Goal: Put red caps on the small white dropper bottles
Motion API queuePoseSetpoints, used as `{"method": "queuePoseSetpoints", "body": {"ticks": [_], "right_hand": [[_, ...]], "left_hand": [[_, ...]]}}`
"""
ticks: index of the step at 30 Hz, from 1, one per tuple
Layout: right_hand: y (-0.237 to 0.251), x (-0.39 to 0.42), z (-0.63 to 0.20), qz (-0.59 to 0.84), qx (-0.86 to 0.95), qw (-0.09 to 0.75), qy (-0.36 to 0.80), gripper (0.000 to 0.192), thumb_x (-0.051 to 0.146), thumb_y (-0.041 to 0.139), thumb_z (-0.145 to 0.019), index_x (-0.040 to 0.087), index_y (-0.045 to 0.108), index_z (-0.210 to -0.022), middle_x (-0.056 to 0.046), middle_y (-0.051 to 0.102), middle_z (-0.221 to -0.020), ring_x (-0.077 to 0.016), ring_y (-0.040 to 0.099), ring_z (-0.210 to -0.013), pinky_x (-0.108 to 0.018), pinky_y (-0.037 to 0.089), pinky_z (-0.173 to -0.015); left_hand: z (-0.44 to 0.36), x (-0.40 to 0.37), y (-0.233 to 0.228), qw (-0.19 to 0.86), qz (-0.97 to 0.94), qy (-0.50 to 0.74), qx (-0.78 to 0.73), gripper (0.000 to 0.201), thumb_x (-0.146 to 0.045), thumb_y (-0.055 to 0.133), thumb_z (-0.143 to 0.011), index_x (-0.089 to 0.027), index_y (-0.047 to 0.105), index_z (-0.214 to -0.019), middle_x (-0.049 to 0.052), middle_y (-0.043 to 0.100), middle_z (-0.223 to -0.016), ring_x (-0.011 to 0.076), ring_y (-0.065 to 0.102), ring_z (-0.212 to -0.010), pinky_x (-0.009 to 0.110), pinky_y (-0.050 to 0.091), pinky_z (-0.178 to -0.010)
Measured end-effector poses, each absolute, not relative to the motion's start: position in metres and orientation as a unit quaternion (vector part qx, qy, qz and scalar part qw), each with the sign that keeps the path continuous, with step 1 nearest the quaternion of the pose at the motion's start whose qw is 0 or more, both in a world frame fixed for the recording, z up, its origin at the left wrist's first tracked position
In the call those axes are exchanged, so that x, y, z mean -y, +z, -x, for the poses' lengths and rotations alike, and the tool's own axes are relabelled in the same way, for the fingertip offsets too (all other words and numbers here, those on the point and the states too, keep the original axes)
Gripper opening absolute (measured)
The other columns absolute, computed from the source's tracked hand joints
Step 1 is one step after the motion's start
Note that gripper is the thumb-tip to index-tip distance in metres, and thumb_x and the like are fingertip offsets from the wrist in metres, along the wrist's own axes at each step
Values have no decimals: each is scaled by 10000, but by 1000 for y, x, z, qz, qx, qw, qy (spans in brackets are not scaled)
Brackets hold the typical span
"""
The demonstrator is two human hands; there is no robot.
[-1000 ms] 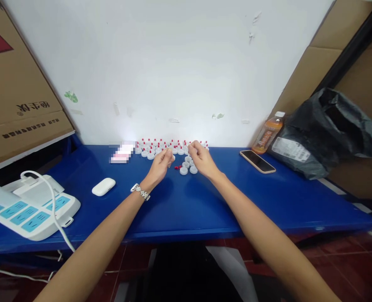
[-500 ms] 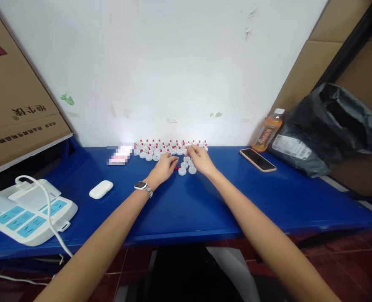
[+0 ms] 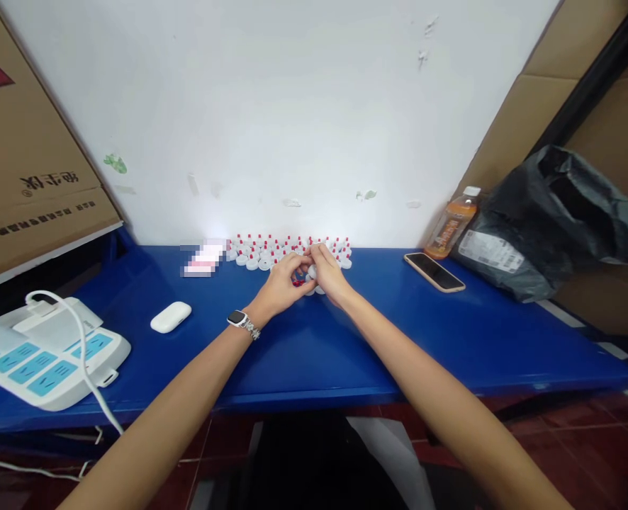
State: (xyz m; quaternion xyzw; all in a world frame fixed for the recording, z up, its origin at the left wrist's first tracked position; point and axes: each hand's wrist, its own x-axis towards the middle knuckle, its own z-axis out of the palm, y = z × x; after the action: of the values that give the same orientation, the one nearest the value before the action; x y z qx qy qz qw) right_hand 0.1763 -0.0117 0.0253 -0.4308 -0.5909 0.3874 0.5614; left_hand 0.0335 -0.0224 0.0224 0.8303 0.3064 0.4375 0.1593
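My left hand (image 3: 283,285) and my right hand (image 3: 329,275) meet just in front of the rows of white caps with red tips (image 3: 264,263). Curled fingers on the left side touch the bent, closed fingers of my right hand; what they hold between them is hidden. Below the fingertips, a white cap (image 3: 312,271) shows in the gap between my hands. Small red tips (image 3: 298,282) are visible beside my left thumb. Other loose white caps (image 3: 320,290) are mostly covered by my hands.
On the blue table (image 3: 314,347), a white earbud case (image 3: 171,316) and a power strip (image 3: 53,361) with a cable lie left. To the right are a phone (image 3: 434,272), an orange drink bottle (image 3: 451,223) and a black plastic bag (image 3: 537,227). A white wall (image 3: 293,127) stands behind.
My hands were apart and have come together. The left moved right and its fingers curled in; the right shifted slightly left. The loose white caps are now largely covered.
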Motion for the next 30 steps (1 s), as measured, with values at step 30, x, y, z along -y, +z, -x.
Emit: {"method": "queuePoseSetpoints", "body": {"ticks": [30], "right_hand": [[48,-49,-190,523,828,198,39,144,290,669,-817,195,752,-887,-59,720,-793,-200,612,-740,-307,410,-720]], "left_hand": [[3,6,19,140,-747,467,-452,135,-299,571,-915,-197,656,-937,42,689,-906,163,579,-741,307,449,-708]]}}
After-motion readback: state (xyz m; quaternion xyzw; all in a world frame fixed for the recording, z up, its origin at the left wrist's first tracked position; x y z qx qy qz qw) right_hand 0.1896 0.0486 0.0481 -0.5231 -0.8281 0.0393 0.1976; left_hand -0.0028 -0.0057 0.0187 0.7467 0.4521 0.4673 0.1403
